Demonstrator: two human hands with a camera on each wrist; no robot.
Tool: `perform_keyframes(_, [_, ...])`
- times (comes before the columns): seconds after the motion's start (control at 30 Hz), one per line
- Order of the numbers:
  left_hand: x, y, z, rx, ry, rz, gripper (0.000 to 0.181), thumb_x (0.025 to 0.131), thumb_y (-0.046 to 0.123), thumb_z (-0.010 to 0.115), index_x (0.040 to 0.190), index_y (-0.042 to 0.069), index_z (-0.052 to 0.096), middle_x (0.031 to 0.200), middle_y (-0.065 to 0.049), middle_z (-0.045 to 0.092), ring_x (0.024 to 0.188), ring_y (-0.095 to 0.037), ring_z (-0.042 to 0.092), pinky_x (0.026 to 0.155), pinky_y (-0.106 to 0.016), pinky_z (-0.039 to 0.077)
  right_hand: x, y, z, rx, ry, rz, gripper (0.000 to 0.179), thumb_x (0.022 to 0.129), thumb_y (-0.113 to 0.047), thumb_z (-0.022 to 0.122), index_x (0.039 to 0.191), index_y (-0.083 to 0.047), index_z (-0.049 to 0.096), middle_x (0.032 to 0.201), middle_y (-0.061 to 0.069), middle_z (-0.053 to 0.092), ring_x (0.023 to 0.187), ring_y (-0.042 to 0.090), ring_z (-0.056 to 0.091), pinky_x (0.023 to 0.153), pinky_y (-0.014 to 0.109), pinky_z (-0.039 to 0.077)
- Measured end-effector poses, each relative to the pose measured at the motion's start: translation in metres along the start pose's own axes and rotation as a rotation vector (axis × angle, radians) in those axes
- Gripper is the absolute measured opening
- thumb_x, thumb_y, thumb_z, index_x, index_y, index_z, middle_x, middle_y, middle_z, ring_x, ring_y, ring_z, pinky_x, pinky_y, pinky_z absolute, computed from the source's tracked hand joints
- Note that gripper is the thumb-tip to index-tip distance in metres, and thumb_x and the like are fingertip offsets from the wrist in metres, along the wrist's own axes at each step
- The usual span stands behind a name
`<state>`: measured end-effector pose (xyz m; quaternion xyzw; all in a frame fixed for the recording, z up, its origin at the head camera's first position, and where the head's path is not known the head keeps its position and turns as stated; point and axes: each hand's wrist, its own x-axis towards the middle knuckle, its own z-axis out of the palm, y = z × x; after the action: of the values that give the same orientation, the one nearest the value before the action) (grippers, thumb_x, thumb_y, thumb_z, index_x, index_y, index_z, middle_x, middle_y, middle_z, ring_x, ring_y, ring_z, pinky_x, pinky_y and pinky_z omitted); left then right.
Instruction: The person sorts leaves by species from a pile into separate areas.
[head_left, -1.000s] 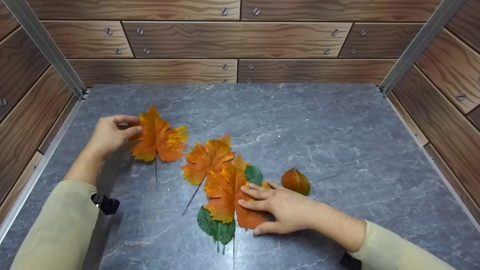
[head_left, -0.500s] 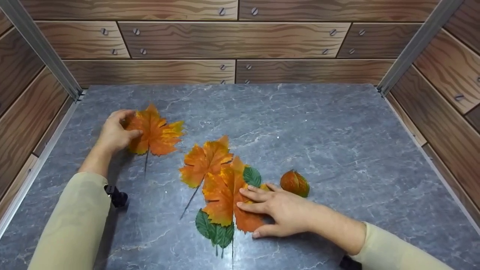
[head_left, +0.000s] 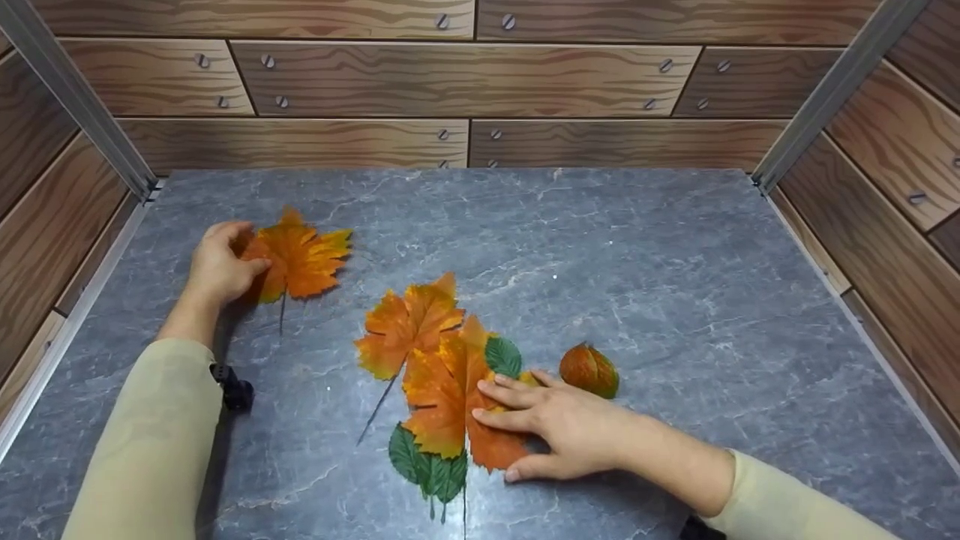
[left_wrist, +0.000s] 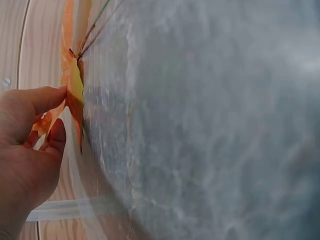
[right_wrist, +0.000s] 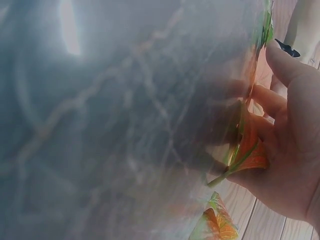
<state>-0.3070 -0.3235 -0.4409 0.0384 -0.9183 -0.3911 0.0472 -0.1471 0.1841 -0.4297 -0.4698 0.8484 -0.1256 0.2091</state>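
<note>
At the left of the table, my left hand point(head_left: 221, 262) pinches the left edge of an orange artificial maple leaf point(head_left: 304, 255) between thumb and fingers. Its thin stem points toward me. The left wrist view shows that leaf point(left_wrist: 73, 90) edge-on between thumb and fingers. My right hand point(head_left: 566, 424) rests with spread fingers on another orange maple leaf point(head_left: 442, 405), covering part of its right side. A third maple leaf point(head_left: 412, 326) lies behind and left of that one. Green leaves point(head_left: 431, 465) stick out below it, and a small green leaf point(head_left: 503, 355) shows at its upper right.
A curled orange-green leaf pod point(head_left: 589, 370) lies behind my right wrist. The grey marbled table point(head_left: 675, 277) is bounded by wood-patterned walls point(head_left: 480, 82) at the back and both sides, with metal posts point(head_left: 82, 97) at the corners.
My left hand has drawn its maple leaf slightly to the left and farther back, and its fingers now reach further over the leaf's edge. The right hand stays in place.
</note>
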Motion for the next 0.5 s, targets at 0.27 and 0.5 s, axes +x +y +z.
perform_keyframes(0.27, [0.004,-0.003,-0.010,0.003,0.044,0.020,0.064,0.098,0.003,0.073,0.154,-0.011,0.046,0.165,-0.031,0.030,0.151,-0.051,0.030,0.124,-0.058,0.026,0.000,0.000,0.001,-0.001,0.016,-0.014,0.077,0.102,-0.068,0.054,0.167,-0.032,0.034,0.176,-0.003,0.016,0.161,0.022,0.017,0.124,0.068,0.019])
perform_keyframes(0.5, [-0.002,0.005,-0.017,-0.026,0.004,-0.038,0.070,0.103,0.011,0.071,0.163,-0.002,0.037,0.173,-0.025,0.014,0.157,-0.050,0.019,0.123,-0.063,0.026,0.000,0.000,0.001,-0.006,0.011,0.002,0.078,0.101,-0.069,0.055,0.167,-0.032,0.035,0.176,-0.003,0.016,0.162,0.021,0.016,0.125,0.066,0.016])
